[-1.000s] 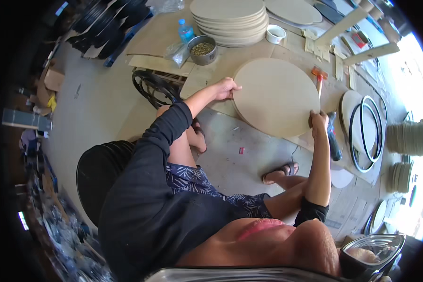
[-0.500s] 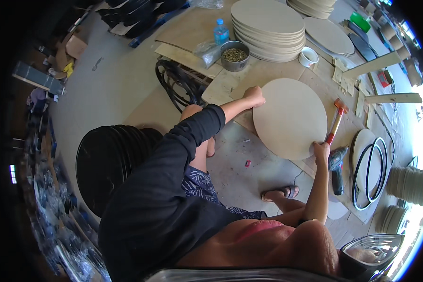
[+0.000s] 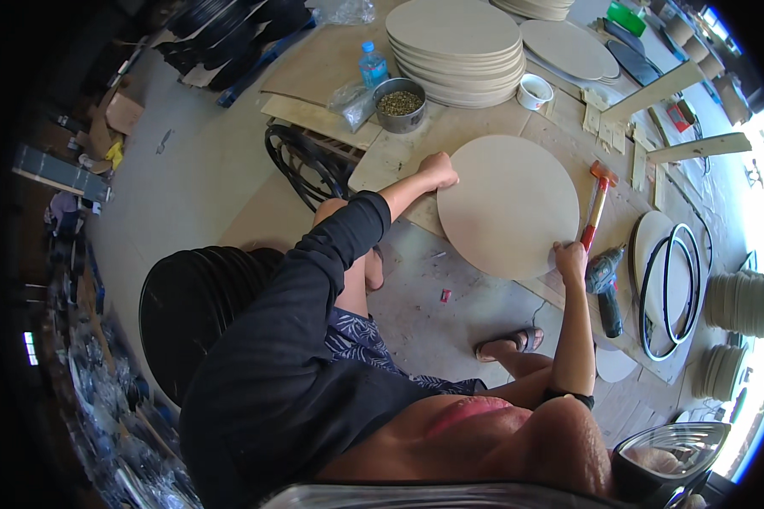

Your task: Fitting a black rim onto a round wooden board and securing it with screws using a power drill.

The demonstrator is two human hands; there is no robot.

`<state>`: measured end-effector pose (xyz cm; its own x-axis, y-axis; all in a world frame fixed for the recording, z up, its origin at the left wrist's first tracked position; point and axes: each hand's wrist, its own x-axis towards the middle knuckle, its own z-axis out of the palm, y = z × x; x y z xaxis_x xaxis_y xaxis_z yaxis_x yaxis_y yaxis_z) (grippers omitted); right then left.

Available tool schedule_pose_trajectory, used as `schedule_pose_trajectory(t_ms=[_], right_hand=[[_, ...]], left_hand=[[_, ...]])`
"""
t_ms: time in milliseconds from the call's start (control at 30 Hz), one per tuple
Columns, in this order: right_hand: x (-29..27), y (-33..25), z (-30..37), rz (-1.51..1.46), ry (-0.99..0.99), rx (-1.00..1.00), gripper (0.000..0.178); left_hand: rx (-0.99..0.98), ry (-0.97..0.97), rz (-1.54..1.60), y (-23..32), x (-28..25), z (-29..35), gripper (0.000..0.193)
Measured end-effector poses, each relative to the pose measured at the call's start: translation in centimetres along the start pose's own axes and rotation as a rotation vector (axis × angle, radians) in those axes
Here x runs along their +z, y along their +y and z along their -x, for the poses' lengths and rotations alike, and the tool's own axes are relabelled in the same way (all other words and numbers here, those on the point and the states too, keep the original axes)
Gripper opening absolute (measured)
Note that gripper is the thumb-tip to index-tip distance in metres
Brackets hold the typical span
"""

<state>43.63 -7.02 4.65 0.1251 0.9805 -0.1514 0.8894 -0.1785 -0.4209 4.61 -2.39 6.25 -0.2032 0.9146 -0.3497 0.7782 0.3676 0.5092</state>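
Observation:
A round, pale tan board (image 3: 508, 208) lies flat at the near edge of the work table, its near side reaching past that edge. My left hand (image 3: 439, 170) is closed at its left rim, fingers curled. At the near right rim my right hand (image 3: 571, 260) grips the board, thumb over the edge. Right beside that hand lies a hammer (image 3: 597, 204) with an orange head and a red and pale handle. A cordless drill (image 3: 605, 288) rests just to the right of my right hand.
A tall stack of round boards (image 3: 456, 51) stands at the back, beside a metal bowl of small brass-coloured pieces (image 3: 401, 105), a blue bottle (image 3: 373, 64) and a white tub (image 3: 534, 91). Black rings (image 3: 671, 293) lie at right. Black discs (image 3: 187, 322) are stacked at lower left.
The view has turned slightly, shifting the whole scene in the picture. Both hands stay at the board's rim, and the board shows no clear movement on the table.

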Motion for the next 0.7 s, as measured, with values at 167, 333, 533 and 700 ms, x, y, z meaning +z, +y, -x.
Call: schedule_pose_trajectory(t_ms=[167,333,533,700], right_hand=[[0.1,0.6,-0.3,-0.017,0.018,-0.001,0.043],[0.0,0.6,-0.6,0.015,-0.006,-0.022,0.043],[-6.2,-1.4,-0.4,-0.135,-0.157,-0.04,0.047],[-14.3,21.6,-5.3,-0.335,0.402,0.143,0.054]], left_hand=[[-0.047,-0.009,-0.065,0.8,0.1,0.4,0.041],[-0.02,0.001,0.005,0.3,0.0,0.3,0.042],[0.001,0.049,-0.15,-2.8,0.3,0.7,0.042],[0.156,0.084,-0.079,-0.4,1.9,-1.2,0.034]])
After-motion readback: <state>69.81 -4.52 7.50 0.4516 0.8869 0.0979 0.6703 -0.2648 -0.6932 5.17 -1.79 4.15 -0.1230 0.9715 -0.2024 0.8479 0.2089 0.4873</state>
